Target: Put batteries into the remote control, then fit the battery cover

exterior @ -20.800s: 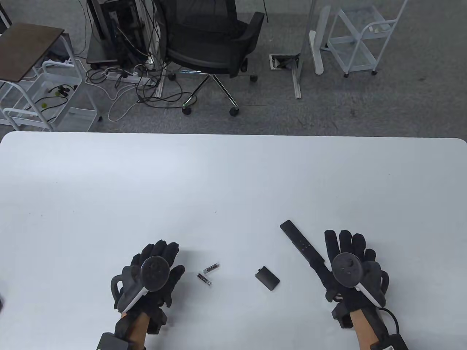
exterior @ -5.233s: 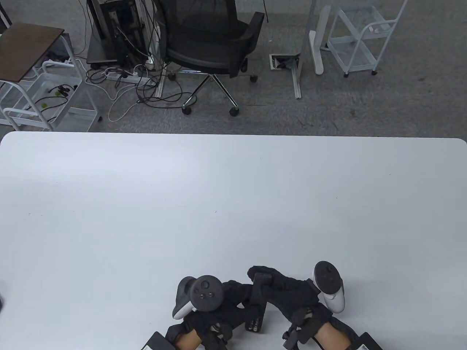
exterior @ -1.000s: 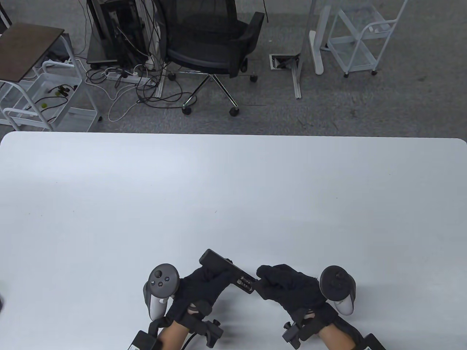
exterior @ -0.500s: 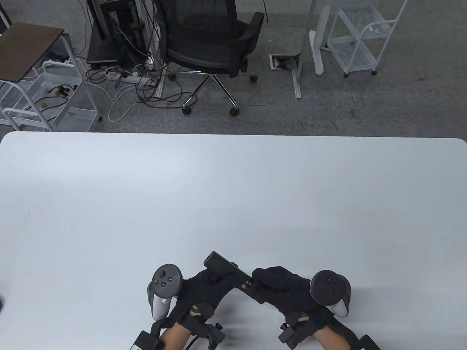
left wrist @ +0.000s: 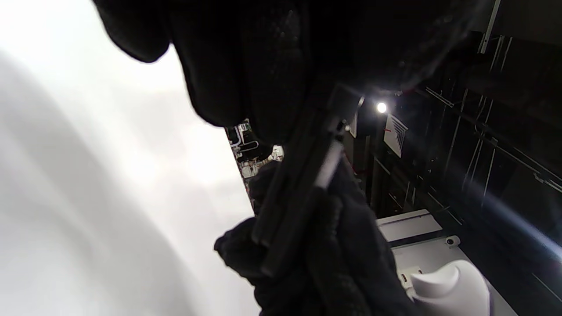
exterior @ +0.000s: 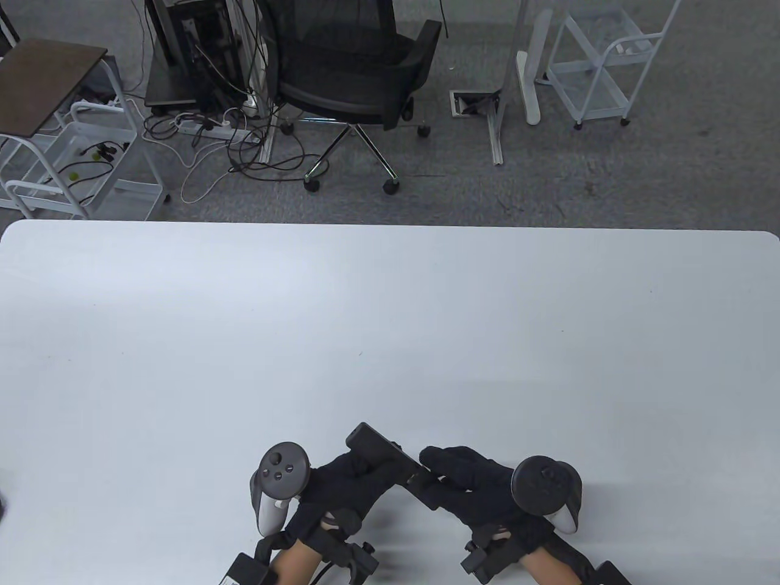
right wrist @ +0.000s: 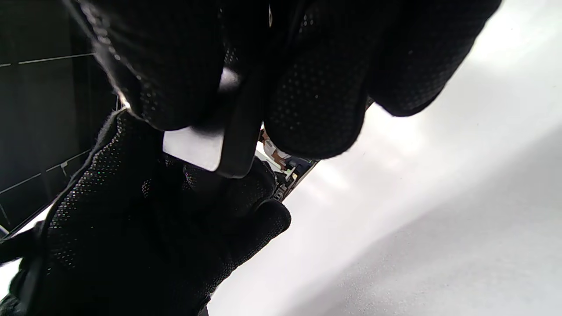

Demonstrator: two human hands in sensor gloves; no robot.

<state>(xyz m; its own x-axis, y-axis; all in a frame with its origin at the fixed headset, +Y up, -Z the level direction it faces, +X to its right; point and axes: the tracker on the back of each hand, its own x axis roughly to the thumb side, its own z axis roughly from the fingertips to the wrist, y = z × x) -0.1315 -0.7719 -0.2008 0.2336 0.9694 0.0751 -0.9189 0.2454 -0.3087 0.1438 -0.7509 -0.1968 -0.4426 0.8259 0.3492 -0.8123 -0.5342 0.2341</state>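
The black remote control (exterior: 379, 446) is held just above the table near the front edge, its far end pointing up-left. My left hand (exterior: 365, 472) grips its middle from below. My right hand (exterior: 436, 466) closes over its near end, over the battery compartment. In the right wrist view my right fingers (right wrist: 316, 87) pinch a flat glossy black piece, the battery cover (right wrist: 239, 131), against the remote, with the left hand (right wrist: 153, 219) below. The left wrist view shows the remote (left wrist: 303, 175) edge-on between both hands. The batteries are hidden.
The white table (exterior: 390, 317) stretches away beyond the hands. Behind its far edge stand an office chair (exterior: 353, 67), a white cart (exterior: 600, 67) and a side table with shelves (exterior: 49, 122) on the floor.
My right hand has slid left along the remote's near end and now covers the battery compartment, which showed batteries a second ago. The remote has tilted slightly and the left hand has shifted a little right.
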